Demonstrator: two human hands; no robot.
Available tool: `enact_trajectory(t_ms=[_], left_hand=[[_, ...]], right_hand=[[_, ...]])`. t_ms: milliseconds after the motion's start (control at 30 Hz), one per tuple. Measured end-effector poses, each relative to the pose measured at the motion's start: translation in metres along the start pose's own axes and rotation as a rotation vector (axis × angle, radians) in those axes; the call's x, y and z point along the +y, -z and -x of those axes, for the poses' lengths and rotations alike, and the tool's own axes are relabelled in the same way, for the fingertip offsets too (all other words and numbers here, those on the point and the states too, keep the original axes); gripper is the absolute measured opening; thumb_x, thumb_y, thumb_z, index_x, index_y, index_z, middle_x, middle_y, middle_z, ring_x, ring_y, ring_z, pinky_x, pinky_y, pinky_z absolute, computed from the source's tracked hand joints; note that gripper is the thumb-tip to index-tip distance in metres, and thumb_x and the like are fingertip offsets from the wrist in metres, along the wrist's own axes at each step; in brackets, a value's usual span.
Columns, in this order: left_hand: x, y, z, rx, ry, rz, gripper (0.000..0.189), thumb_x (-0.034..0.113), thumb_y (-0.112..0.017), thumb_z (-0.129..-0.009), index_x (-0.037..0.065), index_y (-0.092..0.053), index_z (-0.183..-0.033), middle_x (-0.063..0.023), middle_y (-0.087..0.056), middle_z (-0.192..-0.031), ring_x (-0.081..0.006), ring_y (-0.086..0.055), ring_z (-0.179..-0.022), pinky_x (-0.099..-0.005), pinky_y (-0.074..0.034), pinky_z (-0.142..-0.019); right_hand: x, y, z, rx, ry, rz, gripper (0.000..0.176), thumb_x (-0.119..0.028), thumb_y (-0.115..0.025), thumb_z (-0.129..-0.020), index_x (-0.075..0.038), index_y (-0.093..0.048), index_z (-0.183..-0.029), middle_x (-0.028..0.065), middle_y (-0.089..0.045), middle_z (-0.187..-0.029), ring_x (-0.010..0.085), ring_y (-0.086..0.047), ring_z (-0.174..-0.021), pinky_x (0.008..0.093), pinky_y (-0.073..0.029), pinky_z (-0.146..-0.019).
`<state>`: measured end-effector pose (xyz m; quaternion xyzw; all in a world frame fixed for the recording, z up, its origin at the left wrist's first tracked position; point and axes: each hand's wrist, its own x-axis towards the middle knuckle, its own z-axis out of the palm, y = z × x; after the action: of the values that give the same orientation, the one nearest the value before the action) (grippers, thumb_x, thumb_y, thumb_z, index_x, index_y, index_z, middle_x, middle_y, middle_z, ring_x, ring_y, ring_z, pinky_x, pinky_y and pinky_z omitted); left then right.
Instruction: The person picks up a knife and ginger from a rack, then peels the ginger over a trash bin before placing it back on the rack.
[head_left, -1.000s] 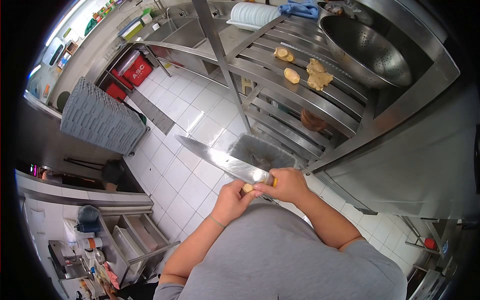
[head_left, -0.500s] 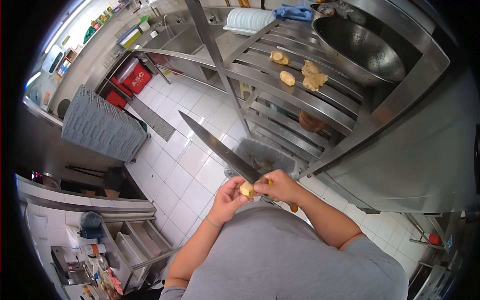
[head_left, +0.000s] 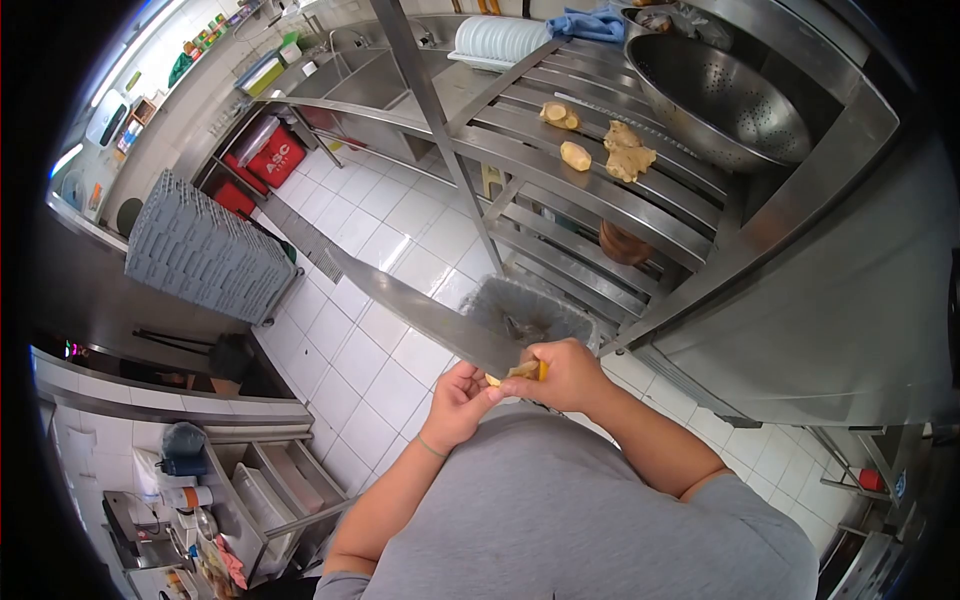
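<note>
My right hand (head_left: pixel 567 375) is closed around the yellow handle of a large kitchen knife (head_left: pixel 425 312), its broad blade pointing up and left. Pinched in my left hand (head_left: pixel 458 408) is a small pale-yellow piece of ginger (head_left: pixel 492 380), mostly covered by the blade and my fingers. The blade's heel lies over the ginger, and my right thumb reaches to it. A brownish strip, apparently peel (head_left: pixel 522 370), shows beside the blade. On the slatted metal rack (head_left: pixel 640 215) sit a knobby ginger root (head_left: pixel 628 152), a peeled oval piece (head_left: pixel 575 156) and another cut piece (head_left: pixel 559 115).
Below the knife stands a bin lined with clear plastic (head_left: pixel 572 318). A steel colander (head_left: pixel 720 100) rests on the rack near a blue cloth (head_left: pixel 585 24). White plates (head_left: pixel 500 42) stand by the sink (head_left: pixel 365 80). Stacked grey crates (head_left: pixel 210 250) are at left on the tiled floor.
The knife has turned so that its broad side shows more, and its tip has swung left and lower. Its heel now covers most of the ginger, with a peel strip visible beside it.
</note>
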<state>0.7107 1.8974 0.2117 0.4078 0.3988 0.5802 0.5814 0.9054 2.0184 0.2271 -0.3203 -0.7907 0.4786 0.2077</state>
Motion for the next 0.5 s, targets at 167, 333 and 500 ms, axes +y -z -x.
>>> enact_trajectory(t_ms=[167,333,500], left_hand=[[0.000,0.001,-0.004,0.018,0.024,-0.025,0.050,0.009,-0.073,-0.099,-0.004,-0.052,-0.142,-0.0115,-0.066,-0.131,-0.0167,-0.065,-0.118,-0.0328,-0.053,-0.103],[-0.002,0.000,-0.007,0.124,0.019,-0.035,0.050,0.013,-0.068,-0.101,0.000,-0.050,-0.146,-0.0137,-0.064,-0.138,-0.0193,-0.064,-0.120,-0.0333,-0.053,-0.101],[0.009,-0.001,-0.012,0.070,-0.016,0.243,0.050,0.024,-0.060,-0.103,0.004,-0.050,-0.147,-0.0183,-0.057,-0.148,-0.0258,-0.064,-0.123,-0.0363,-0.052,-0.100]], right_hand=[[0.001,-0.002,0.000,0.044,-0.007,-0.055,0.053,-0.054,-0.087,-0.079,-0.003,-0.073,-0.082,0.0124,-0.071,-0.071,0.0276,-0.071,-0.066,0.0384,-0.055,-0.064],[0.012,-0.006,0.001,0.090,-0.049,-0.340,0.042,-0.041,-0.089,-0.084,-0.002,-0.074,-0.086,0.0062,-0.071,-0.072,0.0144,-0.066,-0.066,0.0333,-0.052,-0.063],[0.024,0.002,0.000,0.110,-0.275,-0.378,0.027,-0.028,-0.085,-0.091,-0.003,-0.074,-0.093,-0.0008,-0.068,-0.076,0.0061,-0.059,-0.071,0.0275,-0.049,-0.063]])
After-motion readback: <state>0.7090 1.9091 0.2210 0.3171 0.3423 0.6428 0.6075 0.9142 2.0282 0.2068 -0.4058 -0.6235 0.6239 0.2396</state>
